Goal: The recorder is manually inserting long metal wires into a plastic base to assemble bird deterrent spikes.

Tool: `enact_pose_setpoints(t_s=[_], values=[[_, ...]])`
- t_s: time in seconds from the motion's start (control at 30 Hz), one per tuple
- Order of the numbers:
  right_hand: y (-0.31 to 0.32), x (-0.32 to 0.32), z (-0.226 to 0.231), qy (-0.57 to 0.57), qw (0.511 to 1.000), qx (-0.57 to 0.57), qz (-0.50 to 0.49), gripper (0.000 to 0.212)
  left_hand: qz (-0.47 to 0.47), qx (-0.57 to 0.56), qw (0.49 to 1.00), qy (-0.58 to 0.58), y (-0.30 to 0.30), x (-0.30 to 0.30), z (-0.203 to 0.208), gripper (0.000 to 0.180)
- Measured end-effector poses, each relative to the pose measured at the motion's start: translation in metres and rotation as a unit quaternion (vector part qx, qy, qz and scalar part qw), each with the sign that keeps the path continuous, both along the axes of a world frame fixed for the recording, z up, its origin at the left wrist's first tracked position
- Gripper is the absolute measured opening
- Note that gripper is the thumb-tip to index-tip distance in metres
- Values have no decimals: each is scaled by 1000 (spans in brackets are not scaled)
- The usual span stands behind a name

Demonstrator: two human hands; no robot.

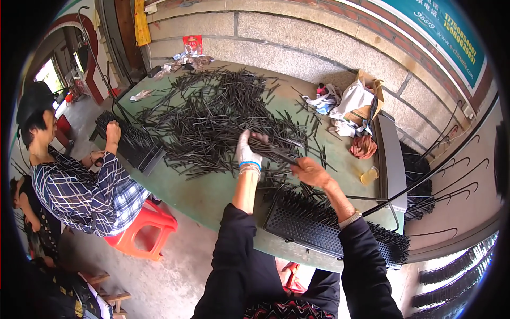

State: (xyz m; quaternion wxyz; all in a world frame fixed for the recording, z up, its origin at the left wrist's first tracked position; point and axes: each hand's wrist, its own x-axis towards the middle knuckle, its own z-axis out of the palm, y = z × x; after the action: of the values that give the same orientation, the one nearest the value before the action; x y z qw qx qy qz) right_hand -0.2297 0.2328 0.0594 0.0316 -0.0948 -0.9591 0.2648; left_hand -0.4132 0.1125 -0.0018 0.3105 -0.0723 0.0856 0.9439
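My left hand (248, 151), in a pale glove with a blue band at the wrist, is closed round a bundle of thin black sticks (277, 154). Bare fingers of my right hand (312, 172) pinch at the bundle's near right end; whether they hold one stick or more cannot be made out. Under and beyond both hands spreads a large tangled heap of the same black sticks (212, 119) on the green tabletop (199, 189). Below my right hand, along the near edge, sits a black perforated rack (303, 229) bristling with upright sticks.
A clear cup of yellowish liquid (369, 176) stands at right, near crumpled cloths (363, 147) and a cardboard box (374, 95). Long hooked metal rods (451, 154) jut in on the right. At left a person (90, 186) works at another stick-filled rack (133, 146), beside a red stool (146, 234).
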Motion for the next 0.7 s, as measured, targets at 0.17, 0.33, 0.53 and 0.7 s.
enact_pose_setpoints(t_s=[0.17,0.33,0.53,0.7], values=[[10,11,17,-5,993,-112,-35,27,11,-137,990,35,-33,-10,-16,24],[-10,-31,-14,74,993,-22,-90,27,-82,-221,963,128,-13,62,2,34],[-67,-61,-32,37,974,197,-101,23,-54,-322,928,179,-32,56,-7,35],[-89,-69,-41,100,952,284,-48,30,-32,-210,965,151,-38,35,-33,18]])
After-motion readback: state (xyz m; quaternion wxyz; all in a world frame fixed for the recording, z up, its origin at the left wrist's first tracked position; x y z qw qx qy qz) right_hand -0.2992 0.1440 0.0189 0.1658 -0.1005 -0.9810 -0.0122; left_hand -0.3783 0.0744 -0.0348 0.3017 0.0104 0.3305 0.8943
